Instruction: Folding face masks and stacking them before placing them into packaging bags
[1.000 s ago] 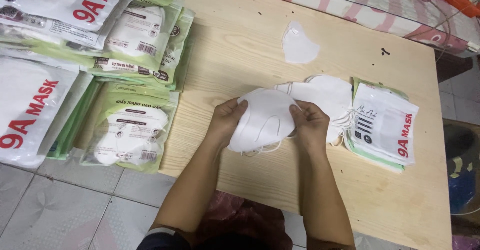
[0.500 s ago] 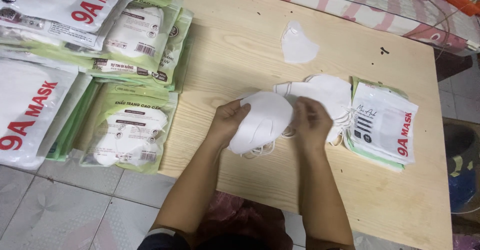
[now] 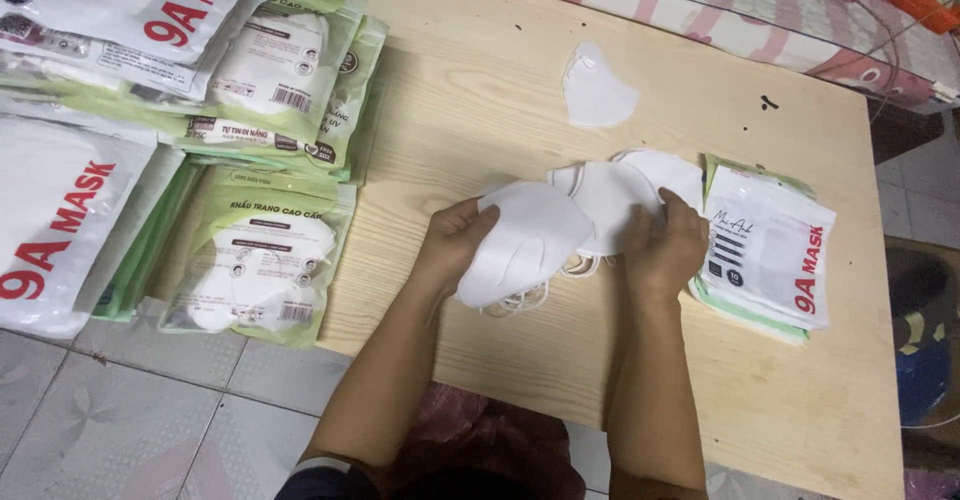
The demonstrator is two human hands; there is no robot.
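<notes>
Open wood near and far, packets crowding both sides

From the hands, the counter [image 3: 480, 130] lies bare at 6 o'clock to its near edge and at 11 o'clock up to the far edge. At 12 o'clock a lone white mask [image 3: 596, 90] lies in the way. At 3 o'clock a stack of packets [image 3: 765, 255] blocks; at 9 to 10 o'clock piles of green packets [image 3: 260, 250] close that side.

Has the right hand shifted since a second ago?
Yes. The right hand has slid rightward, off the held stack of white masks and closer to the pile of mask packets beside it.
</notes>
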